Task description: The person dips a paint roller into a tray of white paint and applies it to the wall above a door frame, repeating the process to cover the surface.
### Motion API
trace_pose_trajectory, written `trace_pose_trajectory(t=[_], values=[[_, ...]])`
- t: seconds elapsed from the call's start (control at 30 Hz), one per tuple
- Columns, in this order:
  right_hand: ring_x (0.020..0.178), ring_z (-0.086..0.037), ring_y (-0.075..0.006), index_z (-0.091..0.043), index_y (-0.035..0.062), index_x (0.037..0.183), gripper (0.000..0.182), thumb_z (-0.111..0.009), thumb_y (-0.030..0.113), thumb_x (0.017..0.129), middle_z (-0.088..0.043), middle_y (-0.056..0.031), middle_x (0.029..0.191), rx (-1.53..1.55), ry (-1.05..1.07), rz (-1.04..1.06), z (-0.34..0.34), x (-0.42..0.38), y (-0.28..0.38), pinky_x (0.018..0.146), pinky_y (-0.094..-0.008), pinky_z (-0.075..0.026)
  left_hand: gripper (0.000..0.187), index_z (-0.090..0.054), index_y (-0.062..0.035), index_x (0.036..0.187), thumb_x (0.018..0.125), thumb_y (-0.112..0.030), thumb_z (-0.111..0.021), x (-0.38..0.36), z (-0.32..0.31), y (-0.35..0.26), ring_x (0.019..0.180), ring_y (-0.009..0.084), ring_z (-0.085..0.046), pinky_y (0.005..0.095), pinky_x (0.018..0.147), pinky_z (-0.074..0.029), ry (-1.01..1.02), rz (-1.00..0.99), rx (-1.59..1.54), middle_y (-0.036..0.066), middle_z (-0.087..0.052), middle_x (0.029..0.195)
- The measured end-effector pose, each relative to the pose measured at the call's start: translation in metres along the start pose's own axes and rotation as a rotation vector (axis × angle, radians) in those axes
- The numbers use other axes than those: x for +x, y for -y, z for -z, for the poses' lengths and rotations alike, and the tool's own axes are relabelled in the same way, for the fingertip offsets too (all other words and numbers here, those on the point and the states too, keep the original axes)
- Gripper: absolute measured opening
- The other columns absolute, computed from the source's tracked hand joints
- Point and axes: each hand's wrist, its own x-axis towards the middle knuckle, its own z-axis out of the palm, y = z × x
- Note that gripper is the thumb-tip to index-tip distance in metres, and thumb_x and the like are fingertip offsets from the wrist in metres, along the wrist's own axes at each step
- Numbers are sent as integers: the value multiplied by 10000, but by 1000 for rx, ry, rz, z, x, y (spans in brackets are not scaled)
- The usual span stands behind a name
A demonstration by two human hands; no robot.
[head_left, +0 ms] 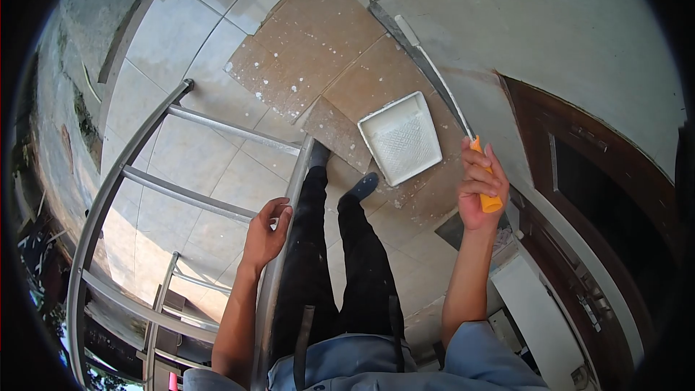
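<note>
My right hand (481, 185) is closed round the orange handle of a paint roller (491, 203). The roller's thin white rod runs up and left to a small white roller head (407, 30), near the foot of the wall. My left hand (268, 232) is beside the rail of a metal ladder (293, 181), its fingers slightly curled and apart, holding nothing. On the floor in front of my feet lies a white paint tray (364, 127) with white paint over its ribbed bottom.
Paint-spattered cardboard (311, 36) covers part of the tiled floor (177, 29). The ladder's rungs stretch across the left side. A pale wall (536, 22) and a brown wooden frame (528, 112) stand at the right.
</note>
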Motion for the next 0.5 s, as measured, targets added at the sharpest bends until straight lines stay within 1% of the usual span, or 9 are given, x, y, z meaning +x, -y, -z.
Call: trace_pose_trajectory(t=[0.07,0.13,0.23,0.33,0.43,0.5], values=[[553,-524,-79,-390,-143,1248,396,-396,198,1046,-502,-66,847,12,-5,-28,20,26,9,446,-194,-476,287,-608,-18,1177,954,-198,-594,1,0,-1,925,255,-689,354,815,-517,3,-1,14,158,-711,975],[556,-520,-77,-397,-132,1231,369,-429,180,1036,-504,-59,846,3,-37,-51,49,79,25,463,-182,-471,287,-607,-18,1177,955,-199,-594,-1,-1,0,920,256,-690,351,808,-516,2,1,30,156,-711,974],[568,-513,-77,-411,-118,1187,324,-486,147,1016,-497,-49,824,-131,-108,-50,77,152,40,479,-175,-471,288,-605,-16,1178,956,-200,-593,-1,1,3,912,252,-691,348,798,-515,-12,-33,34,157,-711,970],[569,-513,-80,-413,-118,1173,318,-493,147,1015,-491,-47,805,-71,-88,-38,50,146,24,479,-178,-473,285,-605,-19,1179,957,-199,-592,-2,5,-7,916,250,-692,354,797,-514,-19,-3,27,159,-710,969],[558,-516,-88,-388,-143,1221,373,-437,178,1038,-488,-64,836,-6,-39,-58,21,70,17,462,-188,-472,286,-606,-23,1180,954,-197,-596,1,4,0,917,252,-692,360,798,-514,-24,-36,24,160,-710,969],[554,-515,-89,-353,-159,1265,422,-387,204,1051,-476,-81,862,17,17,-51,11,15,15,450,-190,-484,303,-600,-16,1198,963,-206,-587,2,2,-1,965,263,-688,360,852,-518,12,-17,16,165,-707,1011]])
